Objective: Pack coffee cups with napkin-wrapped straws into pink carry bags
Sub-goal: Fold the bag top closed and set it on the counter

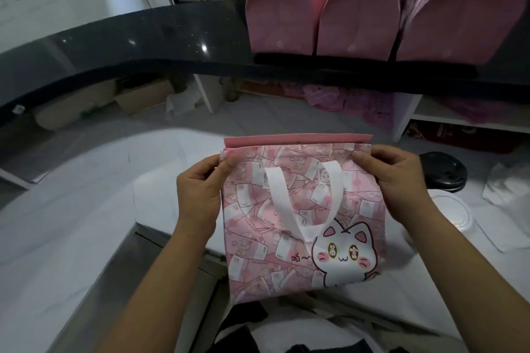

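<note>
A pink carry bag (301, 226) with a banknote print, a white cat face and a white handle hangs flat in front of me over the white counter. My left hand (198, 195) pinches its top left corner. At the top right corner, my right hand (401, 183) pinches the bag the same way. The bag's mouth looks closed, with a plain pink inner edge showing along the top. A black cup lid (443, 170) lies on the counter just right of my right hand. Below that lid a pale round lid or cup top (456, 209) is partly hidden by my right wrist.
Three pink bags (358, 8) stand in a row on the raised black ledge (129, 43) at the back. Crumpled clear wrapping (507, 189) lies at the far right. Under the ledge are shelves with cardboard boxes (143, 97) and more pink bags (338, 100). The white counter (71, 209) stretches left.
</note>
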Demonstrator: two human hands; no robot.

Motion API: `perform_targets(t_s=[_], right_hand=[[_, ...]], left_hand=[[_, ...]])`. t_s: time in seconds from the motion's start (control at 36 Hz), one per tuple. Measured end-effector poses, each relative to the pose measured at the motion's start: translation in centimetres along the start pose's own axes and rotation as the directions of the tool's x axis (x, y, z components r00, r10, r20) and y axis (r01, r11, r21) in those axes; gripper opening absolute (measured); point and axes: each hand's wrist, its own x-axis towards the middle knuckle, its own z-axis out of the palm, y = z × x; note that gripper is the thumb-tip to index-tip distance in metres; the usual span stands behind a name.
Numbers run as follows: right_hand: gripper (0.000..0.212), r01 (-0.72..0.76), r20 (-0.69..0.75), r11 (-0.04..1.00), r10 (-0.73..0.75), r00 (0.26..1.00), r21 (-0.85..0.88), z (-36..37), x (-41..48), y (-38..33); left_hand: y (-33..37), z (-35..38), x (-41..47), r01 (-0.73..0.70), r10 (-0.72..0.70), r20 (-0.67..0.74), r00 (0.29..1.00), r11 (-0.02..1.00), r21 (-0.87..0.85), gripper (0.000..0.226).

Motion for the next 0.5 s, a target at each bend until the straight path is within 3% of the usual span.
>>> perform_targets(t_s=[0.11,0.36,0.5], right_hand=[[0.013,-0.026,0.068,1.0,0.026,0.997,-0.002,0.0,-0.1,0.1],[0.021,-0.146,0.268,0.989,0.145,0.952,-0.017,-1.2,0.0,-0.5],[0.02,-0.154,0.271,0.988,0.152,0.95,-0.013,-1.5,0.1,-0.8]], left_hand=[[-0.4,-0.4,-0.2,0.037,-0.038,0.053,0.998,0.999,0.014,0.018],[-0.6,-1.7,-0.2,0.132,-0.147,0.227,0.963,0.988,0.081,0.029],[-0.6,-2.1,0.2,0.134,-0.156,0.304,0.94,0.987,0.093,0.031]])
